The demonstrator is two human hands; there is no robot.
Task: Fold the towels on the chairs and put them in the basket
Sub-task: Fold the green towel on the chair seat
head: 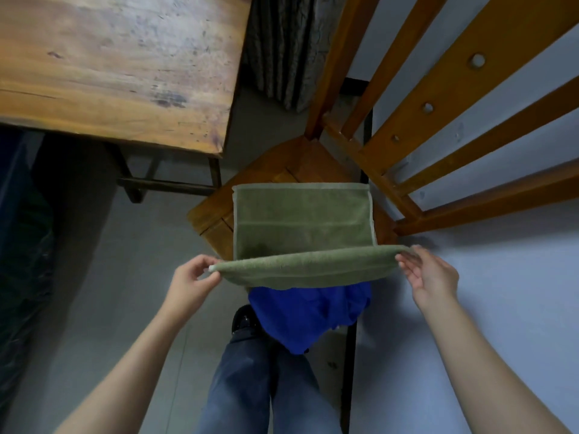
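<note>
Mid-fold at frame centre: our left hand (194,280) and right hand (429,274) each pinch a corner of the green towel (304,214); next we likely carry that edge forward.

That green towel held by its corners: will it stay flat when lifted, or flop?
Probably floppy: the green towel bows between the left hand and right hand and creases at the chair seat. Likely light: fingertip pinches hold it. Its pile looks grippy, not slippery.
</note>
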